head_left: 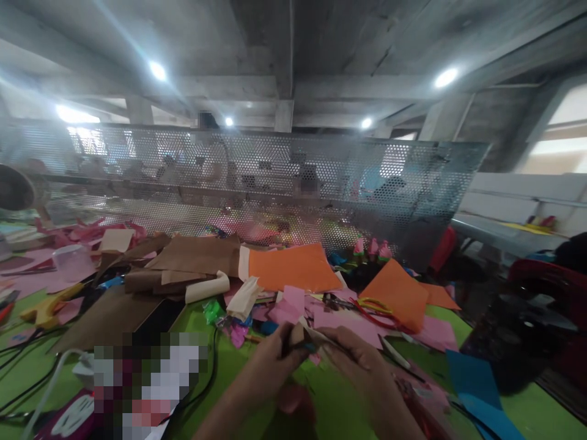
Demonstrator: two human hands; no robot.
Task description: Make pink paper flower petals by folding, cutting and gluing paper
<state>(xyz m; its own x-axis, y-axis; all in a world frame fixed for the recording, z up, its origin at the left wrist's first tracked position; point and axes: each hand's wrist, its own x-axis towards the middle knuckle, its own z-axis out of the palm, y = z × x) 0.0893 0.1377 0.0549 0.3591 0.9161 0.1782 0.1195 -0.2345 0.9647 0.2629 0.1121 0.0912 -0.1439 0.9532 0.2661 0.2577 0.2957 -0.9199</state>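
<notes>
Between my two hands, above the green tabletop (247, 366), is a small folded piece of brown and cream paper (301, 333). My left hand (275, 357) pinches its left side with bent fingers. On the other side, my right hand (355, 360) has its fingers closed over the paper's right edge. The lower part of the piece is hidden by my fingers. Just beyond my hands lie pink paper pieces (293, 300) and a crumpled cream wad (244, 298). A blurred pink thing (296, 398) shows below, between my forearms.
Orange sheets (288, 267), brown sheets (197, 255) and a cream roll (207, 288) cover the far side. A yellow-handled tool (46, 310) and cables lie left. Blue paper (477, 379) is at right. A perforated metal screen (257, 177) stands behind, with people beyond it.
</notes>
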